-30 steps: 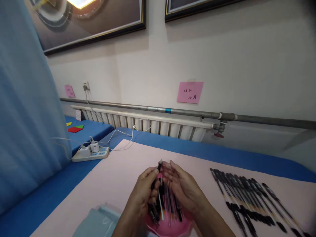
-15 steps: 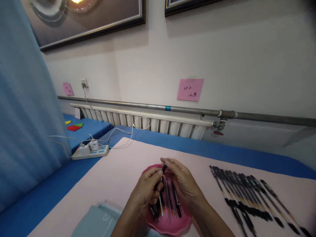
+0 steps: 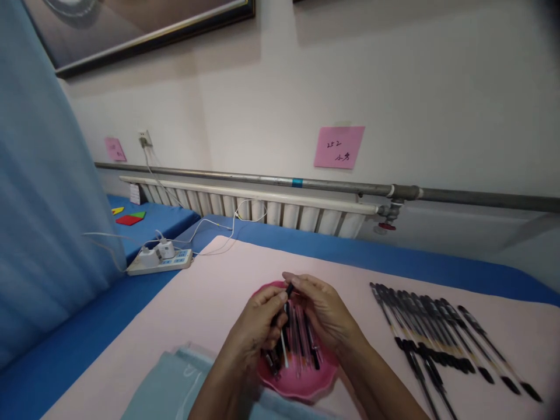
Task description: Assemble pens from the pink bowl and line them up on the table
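Over a pink scalloped bowl (image 3: 301, 389), my left hand (image 3: 261, 321) is closed, with thumb and forefinger pinching a small black pen part (image 3: 289, 290). My right hand (image 3: 326, 312) meets it from the other side, its thumb and fingertips closed at the part's upper end. How much of the pen lies inside the hands is hidden. In the bowl beneath lie clear pen barrels (image 3: 298, 338), a thin white-tipped stick (image 3: 284, 347) and several black pieces, partly covered by my hands.
To the right, a row of black-capped pens (image 3: 429, 326) lies on the pink sheet (image 3: 210, 309), with more pens (image 3: 426, 379) below it. A light blue cloth (image 3: 168, 385) is at front left. A power strip (image 3: 161, 263) with white cables sits farther left, and a radiator (image 3: 262, 219) lines the wall.
The view has tilted slightly downward, so the wall and table sit a little higher in it. Both hands keep nearly the same pose around the small black pen part.
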The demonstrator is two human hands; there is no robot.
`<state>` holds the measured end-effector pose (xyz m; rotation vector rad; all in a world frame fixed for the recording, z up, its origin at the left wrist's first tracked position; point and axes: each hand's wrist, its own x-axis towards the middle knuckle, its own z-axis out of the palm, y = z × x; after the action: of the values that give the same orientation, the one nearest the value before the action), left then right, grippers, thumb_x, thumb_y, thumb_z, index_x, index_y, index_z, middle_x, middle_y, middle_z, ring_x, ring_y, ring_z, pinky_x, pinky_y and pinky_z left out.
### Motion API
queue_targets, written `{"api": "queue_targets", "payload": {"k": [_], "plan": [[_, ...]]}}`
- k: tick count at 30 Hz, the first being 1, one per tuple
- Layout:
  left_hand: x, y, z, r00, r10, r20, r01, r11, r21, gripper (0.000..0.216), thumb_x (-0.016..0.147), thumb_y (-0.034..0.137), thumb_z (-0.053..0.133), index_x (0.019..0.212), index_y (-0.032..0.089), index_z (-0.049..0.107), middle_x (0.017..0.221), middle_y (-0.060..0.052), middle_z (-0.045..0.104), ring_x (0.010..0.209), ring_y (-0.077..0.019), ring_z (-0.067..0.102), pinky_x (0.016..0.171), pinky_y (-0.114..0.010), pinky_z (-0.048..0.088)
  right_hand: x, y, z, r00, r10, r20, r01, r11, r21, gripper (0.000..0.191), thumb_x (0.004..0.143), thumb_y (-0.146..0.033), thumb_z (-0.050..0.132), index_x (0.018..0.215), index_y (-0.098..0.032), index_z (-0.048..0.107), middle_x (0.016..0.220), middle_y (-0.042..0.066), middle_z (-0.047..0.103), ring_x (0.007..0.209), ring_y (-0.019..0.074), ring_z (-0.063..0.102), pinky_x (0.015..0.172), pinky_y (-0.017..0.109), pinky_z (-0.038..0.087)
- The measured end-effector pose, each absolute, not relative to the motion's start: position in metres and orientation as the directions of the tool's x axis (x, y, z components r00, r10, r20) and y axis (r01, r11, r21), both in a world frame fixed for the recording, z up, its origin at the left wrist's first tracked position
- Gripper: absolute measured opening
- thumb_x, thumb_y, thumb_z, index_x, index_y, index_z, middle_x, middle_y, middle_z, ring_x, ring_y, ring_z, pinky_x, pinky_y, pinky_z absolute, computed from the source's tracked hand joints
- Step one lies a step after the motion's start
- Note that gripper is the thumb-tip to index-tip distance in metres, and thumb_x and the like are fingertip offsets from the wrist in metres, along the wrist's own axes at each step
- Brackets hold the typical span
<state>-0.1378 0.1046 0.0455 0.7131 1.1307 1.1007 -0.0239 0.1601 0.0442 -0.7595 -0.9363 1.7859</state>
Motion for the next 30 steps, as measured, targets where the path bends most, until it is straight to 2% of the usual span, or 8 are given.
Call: {"api": "queue_targets", "payload": {"k": [2,6,10,14,18,24,30], "plan": [[-0.138,0.105,0.046,0.048,0.942,-0.333,-0.321,0.331,0.888,0.034,0.071,0.049,0.06,0.088,0.021,0.051,0.047,0.011,0.04,0.031,0.0004,0.018,0.035,-0.016,0.004,-0.024,0.16,0.045,-0.355,0.93,-0.093,-0.452,-0.258,-0.854,0.018,0.057,-0.028,0.081,0.068,-0.016,0.073,0.067,0.001,0.069,0.064,0.0134,0.057,0.067,0.026,0.045],[-0.139,0.104,0.046,0.044,0.946,-0.322,-0.335,0.317,0.887,0.036,0.071,0.05,0.061,0.091,0.021,0.052,0.048,0.011,0.041,0.031,0.0006,0.019,0.035,-0.016,0.004,-0.021,0.162,0.044,-0.359,0.929,-0.09,-0.445,-0.255,-0.859,0.024,0.057,-0.029,0.08,0.075,-0.015,0.074,0.075,0.004,0.071,0.071,0.0154,0.059,0.07,0.027,0.045],[-0.14,0.103,0.046,0.045,0.948,-0.315,-0.324,0.312,0.893,0.033,0.072,0.049,0.06,0.089,0.021,0.053,0.047,0.011,0.041,0.03,0.0003,0.019,0.034,-0.016,0.004,-0.02,0.163,0.042,-0.347,0.933,-0.098,-0.428,-0.251,-0.868,0.019,0.058,-0.028,0.081,0.069,-0.016,0.072,0.066,0.001,0.068,0.064,0.014,0.058,0.066,0.027,0.044],[-0.143,0.104,0.045,0.043,0.949,-0.313,-0.322,0.31,0.895,0.036,0.072,0.05,0.061,0.093,0.021,0.055,0.046,0.011,0.041,0.03,0.0003,0.018,0.034,-0.016,0.005,-0.02,0.162,0.043,-0.353,0.932,-0.083,-0.429,-0.24,-0.871,0.021,0.059,-0.029,0.079,0.075,-0.016,0.072,0.071,0.002,0.07,0.066,0.0141,0.058,0.067,0.027,0.043],[-0.144,0.105,0.044,0.028,0.948,-0.318,-0.292,0.312,0.904,0.037,0.07,0.051,0.062,0.09,0.021,0.055,0.046,0.011,0.041,0.03,0.0,0.02,0.035,-0.016,0.005,-0.021,0.162,0.042,-0.36,0.929,-0.081,-0.422,-0.24,-0.874,0.018,0.058,-0.028,0.079,0.069,-0.017,0.071,0.066,0.0,0.068,0.062,0.013,0.057,0.065,0.027,0.043],[-0.145,0.104,0.045,0.01,0.943,-0.332,-0.259,0.323,0.91,0.037,0.07,0.052,0.062,0.089,0.021,0.055,0.046,0.011,0.041,0.03,-0.0007,0.019,0.035,-0.017,0.005,-0.021,0.164,0.037,-0.366,0.928,-0.076,-0.376,-0.222,-0.9,0.023,0.058,-0.031,0.079,0.073,-0.016,0.071,0.074,0.002,0.069,0.067,0.0142,0.058,0.068,0.028,0.044],[-0.143,0.104,0.044,-0.021,0.955,-0.297,-0.203,0.287,0.936,0.039,0.069,0.054,0.062,0.087,0.02,0.058,0.044,0.011,0.039,0.03,-0.0007,0.018,0.034,-0.019,0.006,-0.022,0.166,0.029,-0.321,0.945,-0.057,-0.29,-0.155,-0.944,0.028,0.059,-0.041,0.077,0.067,-0.017,0.066,0.071,0.003,0.068,0.06,0.0155,0.055,0.06,0.029,0.042]]}}
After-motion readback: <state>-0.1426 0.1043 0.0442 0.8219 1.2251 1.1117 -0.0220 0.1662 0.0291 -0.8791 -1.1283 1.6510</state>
